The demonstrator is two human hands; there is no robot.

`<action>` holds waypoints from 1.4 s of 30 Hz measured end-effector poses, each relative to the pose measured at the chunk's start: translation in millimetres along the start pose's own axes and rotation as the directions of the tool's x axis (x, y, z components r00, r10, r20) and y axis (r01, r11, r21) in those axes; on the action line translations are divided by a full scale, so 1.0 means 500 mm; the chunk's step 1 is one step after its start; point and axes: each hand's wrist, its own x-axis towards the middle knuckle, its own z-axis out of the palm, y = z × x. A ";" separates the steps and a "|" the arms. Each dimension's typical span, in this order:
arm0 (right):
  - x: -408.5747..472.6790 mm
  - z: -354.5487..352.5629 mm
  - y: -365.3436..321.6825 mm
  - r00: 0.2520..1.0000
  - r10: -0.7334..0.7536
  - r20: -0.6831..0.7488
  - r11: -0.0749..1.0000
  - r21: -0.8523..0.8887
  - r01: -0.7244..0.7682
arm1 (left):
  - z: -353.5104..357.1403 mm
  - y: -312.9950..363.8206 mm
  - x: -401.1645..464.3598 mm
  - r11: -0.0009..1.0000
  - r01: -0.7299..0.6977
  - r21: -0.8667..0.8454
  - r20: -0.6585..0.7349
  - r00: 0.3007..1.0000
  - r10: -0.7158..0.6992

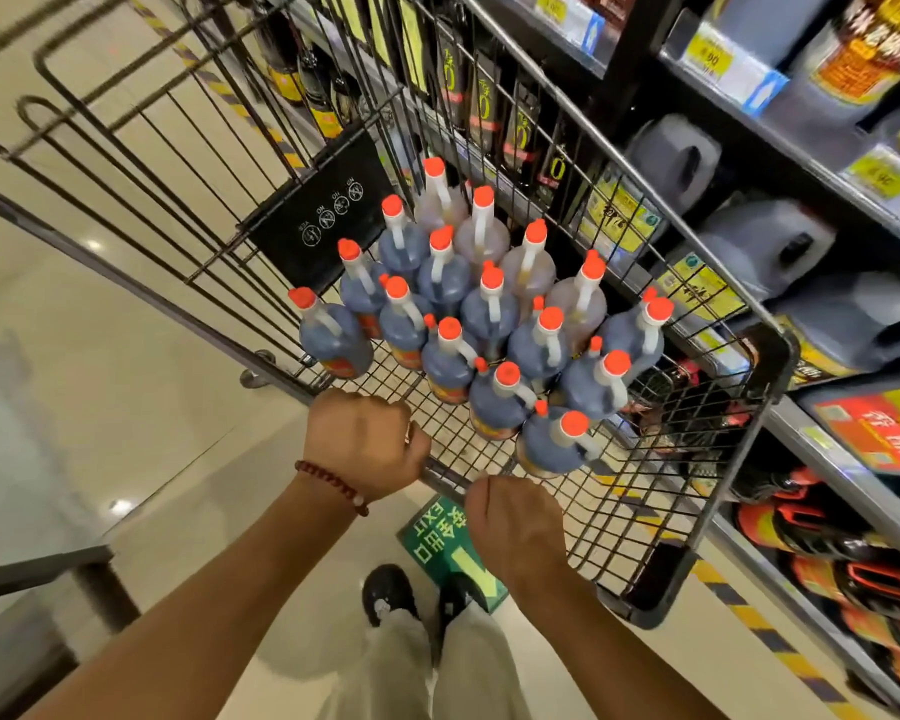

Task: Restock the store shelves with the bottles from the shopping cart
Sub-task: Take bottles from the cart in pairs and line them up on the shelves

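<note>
Here the left hand (367,444) is clamped around the handle bar (445,478) of the shopping cart (739,459), wrist straight, knuckles up; I judge this grip is for steering. In the middle, the dark sauce bottles (489,324) with orange caps stand upright and close together in the basket, probably so they do not fall. The right hand (515,527) grips the same bar, fingers curled under. The store shelves (822,459) are just beside the cart, so no bottle is shelved yet.
</note>
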 end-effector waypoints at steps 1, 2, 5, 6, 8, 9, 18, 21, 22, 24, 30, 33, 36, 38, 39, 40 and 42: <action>0.000 0.006 -0.004 1.000 -0.011 0.014 1.000 -0.029 0.011 | 0.006 -0.007 0.006 0.999 0.015 -0.044 -0.006 1.000 -0.015; -0.003 -0.002 -0.012 0.999 0.004 0.038 0.998 -0.057 -0.002 | 0.018 -0.018 0.006 0.999 0.019 -0.032 -0.012 1.000 -0.019; 0.019 -0.009 -0.037 0.993 -0.099 -0.063 0.978 -0.189 0.086 | 0.013 -0.048 0.013 0.999 0.030 -0.022 -0.007 1.000 -0.030; 0.026 -0.008 -0.047 0.993 -0.119 -0.022 0.978 -0.177 0.113 | 0.013 -0.058 0.016 1.000 0.013 -0.027 -0.009 1.000 -0.014; 0.039 0.012 -0.060 0.991 -0.133 0.006 0.974 -0.183 0.132 | 0.016 -0.087 0.021 1.000 0.004 -0.024 -0.054 0.999 -0.005; 0.050 0.008 -0.075 0.991 -0.132 0.008 0.977 -0.169 0.132 | 0.009 -0.102 0.025 0.999 0.010 -0.033 -0.031 0.999 -0.011; 0.125 -0.004 -0.210 0.996 -0.070 -0.052 0.983 -0.173 0.060 | 0.003 -0.239 0.061 0.999 -0.044 0.011 0.020 0.999 0.044; 0.169 0.017 -0.247 0.960 -0.116 -0.254 0.976 -0.206 0.063 | -0.005 -0.301 0.085 0.994 -0.107 -0.004 0.026 0.994 0.107; 0.183 0.009 -0.262 0.943 -0.117 -0.311 0.979 -0.198 0.057 | -0.003 -0.321 0.093 0.991 -0.137 0.003 0.012 0.991 0.137; 0.215 0.002 -0.287 0.900 -0.153 -0.409 0.974 -0.218 0.067 | -0.018 -0.357 0.104 0.992 -0.126 0.018 0.019 0.992 0.126; 0.301 -0.017 -0.370 0.926 -0.114 -0.360 0.986 -0.158 0.060 | -0.004 -0.468 0.148 0.992 -0.124 -0.010 0.020 0.992 0.124; 0.345 -0.034 -0.413 0.944 -0.060 -0.325 0.997 -0.062 0.042 | 0.000 -0.518 0.175 0.991 -0.134 -0.020 -0.025 0.991 0.133; 0.389 -0.052 -0.449 0.958 -0.007 -0.287 0.999 0.041 0.019 | -0.001 -0.567 0.200 0.993 -0.119 0.006 -0.044 0.992 0.119; 0.422 -0.056 -0.469 0.966 -0.049 -0.254 0.999 -0.023 0.045 | -0.002 -0.600 0.221 0.995 -0.101 0.013 -0.094 0.990 0.102; 0.438 -0.061 -0.479 0.961 -0.075 -0.267 0.997 -0.054 0.062 | 0.001 -0.616 0.232 0.995 -0.101 0.016 -0.108 0.989 0.102; 0.454 -0.065 -0.488 0.954 -0.080 -0.288 0.996 -0.054 0.068 | 0.004 -0.632 0.242 0.995 -0.100 0.022 -0.117 0.988 0.102; 0.489 -0.080 -0.505 0.943 -0.097 -0.318 0.993 -0.095 0.070 | 0.002 -0.663 0.265 0.996 -0.088 0.022 -0.124 0.988 0.090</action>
